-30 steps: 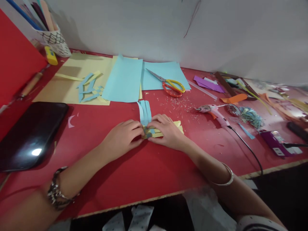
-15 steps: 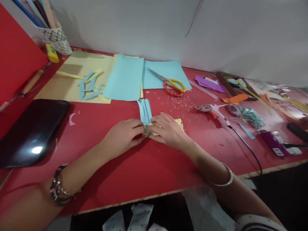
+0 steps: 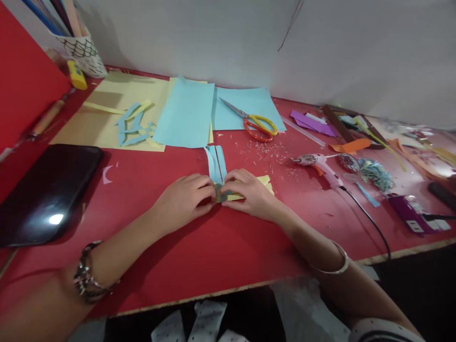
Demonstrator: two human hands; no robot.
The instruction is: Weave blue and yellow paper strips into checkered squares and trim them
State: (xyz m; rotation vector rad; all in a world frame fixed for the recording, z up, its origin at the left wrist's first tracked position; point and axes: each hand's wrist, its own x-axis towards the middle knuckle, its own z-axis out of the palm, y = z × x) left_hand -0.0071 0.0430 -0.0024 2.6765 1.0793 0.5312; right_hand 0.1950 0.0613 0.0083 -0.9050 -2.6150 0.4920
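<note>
Light blue paper strips stand out away from me between my hands, crossed at their near end by yellow paper strips that reach to the right. Where they cross is a small patch of blue and yellow, partly hidden by fingers. My left hand is closed, its fingertips gripping the left edge of this patch. From the other side my right hand pinches the strips, thumb near me and fingers on top. Both hands rest low on the red table.
Behind lie blue sheets, scissors and yellow paper with a loose strip weave. A black phone-like slab is at left. On the right are a pink glue gun with its cord and a purple power strip.
My right hand has shifted very slightly, and a little more of the yellow strips shows beneath it. The view has moved slightly; both hands stay on the strips.
</note>
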